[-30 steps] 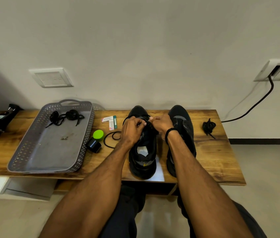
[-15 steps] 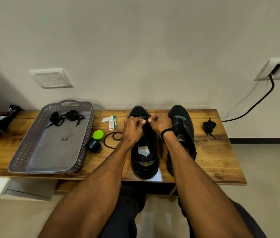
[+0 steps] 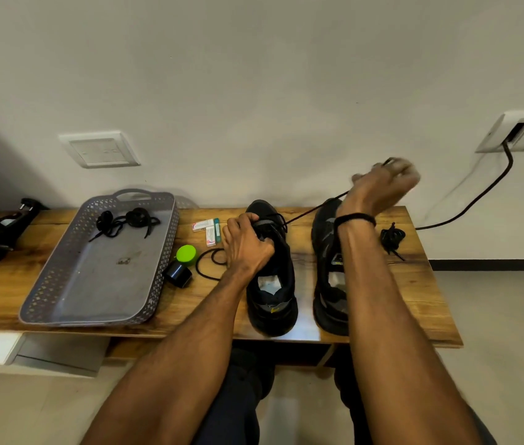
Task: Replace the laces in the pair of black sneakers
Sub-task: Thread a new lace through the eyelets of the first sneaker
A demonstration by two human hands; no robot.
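Both curled, left grip point(image 3: 247, 245) clasping sneaker point(image 3: 274, 301), right grip point(image 3: 379, 187) pinching lace point(image 3: 312, 211)

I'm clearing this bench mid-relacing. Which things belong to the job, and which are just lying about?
Job: left sneaker, right sneaker, taut lace, bundled lace, laces in the tray.
Lying about: green cap, black cylinder, small boxes, wall cable.

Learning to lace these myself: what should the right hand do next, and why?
Probably lower the right hand to the left sneaker for the next threading: it holds the lace taut from the shoe, which the left hand steadies.
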